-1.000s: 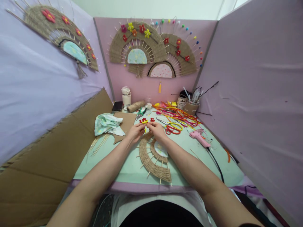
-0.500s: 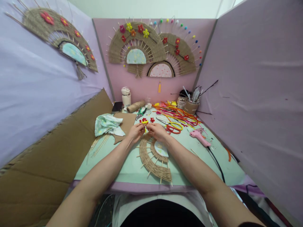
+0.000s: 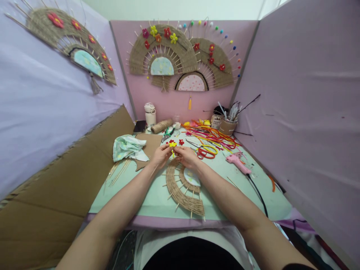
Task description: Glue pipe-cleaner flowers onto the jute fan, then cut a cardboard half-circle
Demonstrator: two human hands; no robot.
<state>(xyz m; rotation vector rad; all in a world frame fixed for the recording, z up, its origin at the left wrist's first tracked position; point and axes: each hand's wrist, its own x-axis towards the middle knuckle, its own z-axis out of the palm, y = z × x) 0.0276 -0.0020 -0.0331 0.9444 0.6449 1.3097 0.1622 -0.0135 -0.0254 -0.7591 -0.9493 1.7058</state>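
Observation:
Between my two hands is a small yellow pipe-cleaner flower (image 3: 172, 144), with a yellow tail hanging below it. The fingers of my left hand (image 3: 162, 155) pinch it from the left, and those of my right hand (image 3: 186, 155) close on it from the right. Just beyond my fingertips lie red pipe-cleaner flowers (image 3: 181, 142). Beneath my wrists rests a woven twine fan (image 3: 180, 191) with sticks poking from its edge and a pale patterned centre, partly covered by my right forearm.
To the right lie scissors (image 3: 206, 152), a pink glue gun (image 3: 237, 164) with a black cord, and loose pipe cleaners (image 3: 210, 133). On the left are patterned cloth (image 3: 128, 147), cardboard (image 3: 153, 144) and thin sticks (image 3: 120, 172). Behind stand a bottle (image 3: 150, 114), a twine roll (image 3: 161, 126) and pliers (image 3: 168, 134).
The yellow flower has turned slightly between my fingers, and more of its petals show. Both hands stay in nearly the same place.

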